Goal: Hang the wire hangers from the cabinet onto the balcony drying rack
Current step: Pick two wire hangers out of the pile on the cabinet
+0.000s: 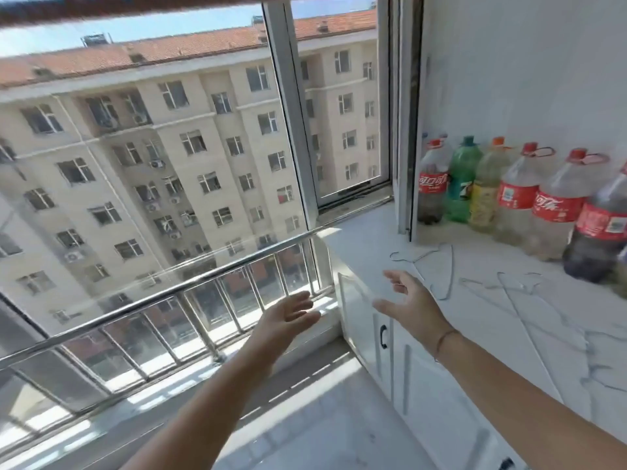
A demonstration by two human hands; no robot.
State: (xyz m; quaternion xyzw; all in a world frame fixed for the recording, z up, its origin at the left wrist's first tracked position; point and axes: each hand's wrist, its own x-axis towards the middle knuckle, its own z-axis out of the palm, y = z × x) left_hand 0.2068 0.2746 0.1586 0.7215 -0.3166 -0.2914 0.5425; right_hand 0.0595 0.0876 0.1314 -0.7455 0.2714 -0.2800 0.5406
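Several thin wire hangers (488, 283) lie flat and overlapping on the white marbled desk (559, 351), which tops the cabinet (424, 385). The nearest one's hook (395, 255) curls toward the window, its long wires running back to the right across the desk; the exact count is hard to tell.

The right hand (407, 300) hovers at the desk's front edge, just beside the hangers, grip spread open and holding nothing. The left hand (288, 317) reaches toward the steel railing (169, 293), grip also open and empty.

Behind the hangers, 6 large plastic bottles (515, 198) stand in a row along the wall.
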